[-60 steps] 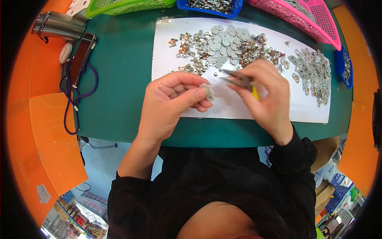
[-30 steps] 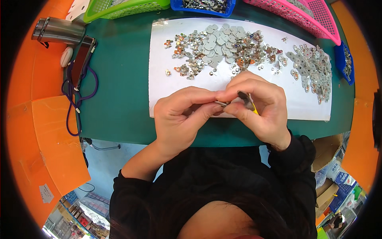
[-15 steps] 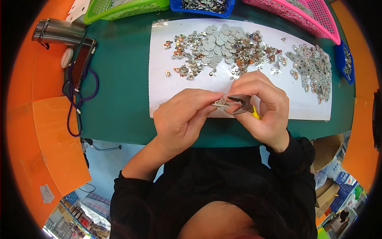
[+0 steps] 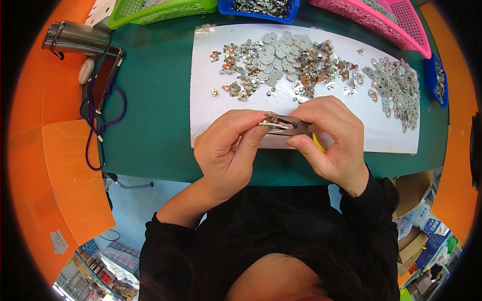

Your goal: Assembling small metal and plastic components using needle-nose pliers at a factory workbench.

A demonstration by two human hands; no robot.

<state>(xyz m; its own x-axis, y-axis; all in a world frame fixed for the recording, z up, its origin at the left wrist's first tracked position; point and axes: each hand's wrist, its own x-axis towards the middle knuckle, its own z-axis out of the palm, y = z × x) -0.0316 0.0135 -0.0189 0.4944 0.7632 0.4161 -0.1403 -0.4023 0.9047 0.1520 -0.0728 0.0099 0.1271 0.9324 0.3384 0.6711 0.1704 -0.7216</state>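
Between the thumb and forefinger of my left hand is a small metal part, partly hidden by the fingertips. My right hand grips a pair of pliers with a yellow handle. The plier jaws point left and reach around the small part, so the two hands meet over the near edge of a white board. Behind them on the board lie a heap of flat grey plates, several small shiny metal fittings and a spread of grey plates with studs.
Along the far edge stand a green basket, a blue bin and a pink basket. A smaller blue bin is at the right. At the left lie a steel flask and a phone with a purple cord.
The pliers have moved left from beside the small part, and their jaws now reach around it. My left hand still pinches the part. The whole view has shifted slightly.
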